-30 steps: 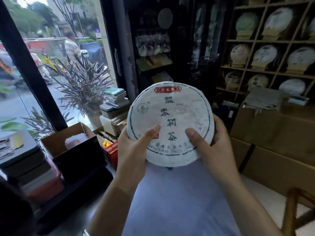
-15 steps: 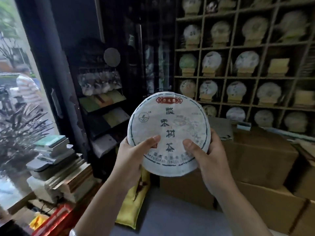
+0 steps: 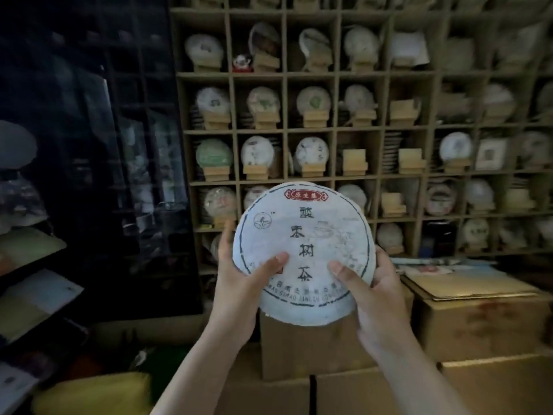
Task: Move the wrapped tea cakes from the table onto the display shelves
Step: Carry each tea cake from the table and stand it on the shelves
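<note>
Both hands, the left hand (image 3: 239, 283) and right hand (image 3: 374, 298), pinch the tea cake (image 3: 302, 253) upright by its lower edge, thumbs on its face, before the shelves (image 3: 335, 131); thin wrapper could slip, dropping it onto the boxes (image 3: 478, 322) below

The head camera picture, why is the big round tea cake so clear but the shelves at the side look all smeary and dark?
In the head view, the wrapped tea cake, held by the left hand and right hand, is sharp and well lit; the display shelves blur toward the right edge and their lines bow from the wide lens; the glass cabinet on the left is dim, with faint reflections.
</note>
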Demonstrator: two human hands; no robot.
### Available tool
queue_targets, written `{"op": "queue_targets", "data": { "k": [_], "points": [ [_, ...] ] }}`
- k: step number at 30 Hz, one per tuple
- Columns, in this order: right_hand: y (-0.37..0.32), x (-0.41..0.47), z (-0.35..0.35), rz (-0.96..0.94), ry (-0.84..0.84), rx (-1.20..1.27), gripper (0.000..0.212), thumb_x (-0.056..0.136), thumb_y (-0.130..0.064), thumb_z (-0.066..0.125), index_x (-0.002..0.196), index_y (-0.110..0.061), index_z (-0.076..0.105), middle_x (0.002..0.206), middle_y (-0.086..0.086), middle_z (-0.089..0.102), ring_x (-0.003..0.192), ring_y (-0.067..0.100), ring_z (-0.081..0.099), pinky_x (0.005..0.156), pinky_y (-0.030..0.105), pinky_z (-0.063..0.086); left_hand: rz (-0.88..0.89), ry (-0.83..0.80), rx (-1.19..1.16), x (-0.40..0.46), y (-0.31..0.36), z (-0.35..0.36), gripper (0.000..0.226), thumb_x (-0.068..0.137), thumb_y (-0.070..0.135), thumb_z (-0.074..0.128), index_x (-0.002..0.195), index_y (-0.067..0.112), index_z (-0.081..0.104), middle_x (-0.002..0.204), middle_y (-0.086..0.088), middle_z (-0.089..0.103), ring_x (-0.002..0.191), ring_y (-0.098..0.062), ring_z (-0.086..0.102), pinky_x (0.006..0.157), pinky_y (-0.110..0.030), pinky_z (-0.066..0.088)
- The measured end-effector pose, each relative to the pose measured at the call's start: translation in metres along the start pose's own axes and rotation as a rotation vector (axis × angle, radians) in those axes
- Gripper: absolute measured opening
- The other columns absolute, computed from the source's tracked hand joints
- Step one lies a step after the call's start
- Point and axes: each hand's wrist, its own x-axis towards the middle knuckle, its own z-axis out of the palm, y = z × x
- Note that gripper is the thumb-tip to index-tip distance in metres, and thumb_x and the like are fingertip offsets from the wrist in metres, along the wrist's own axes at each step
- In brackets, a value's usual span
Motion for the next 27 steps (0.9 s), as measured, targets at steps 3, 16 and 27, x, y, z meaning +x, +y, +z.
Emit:
{"op": "queue_targets", "data": {
  "k": [3,16,27],
  "points": [
    [0.019,0.038,-0.008,-0.035,0.077,-0.039,0.061,0.065,-0.025,0.085,0.120,-0.028,0.060,0.115,-0.001,0.073,0.104,0.016,0.071,0.073,0.028,0.060,0.097,-0.094,-0.007,0.052,-0.026,0.003,0.094,0.063,0.027,0.089,0.135,0.060,0.038,0.124,0.016,0.063,0.106,-0.016,0.069,0.071,-0.040,0.062],
    [0.072,0.188,-0.046,-0.151,0.413,-0.314,0.061,0.059,-0.037,0.092,0.112,-0.042,0.062,0.113,-0.005,0.074,0.101,0.018,0.072,0.074,0.038,0.062,0.002,-0.392,-0.163,0.264,-0.137,0.049,0.079,0.062,0.029,0.091,0.125,0.055,0.050,0.109,0.030,0.065,0.097,-0.003,0.068,0.066,-0.029,0.061],
    [0.061,0.251,-0.148,-0.179,0.475,-0.439,0.060,0.067,-0.038,0.083,0.120,-0.038,0.055,0.117,-0.002,0.072,0.104,0.020,0.071,0.081,0.042,0.061,0.012,-0.491,-0.257,0.328,-0.221,0.156,0.080,0.060,0.036,0.090,0.126,0.057,0.050,0.121,0.023,0.063,0.107,-0.005,0.066,0.077,-0.041,0.061]
  ]
}}
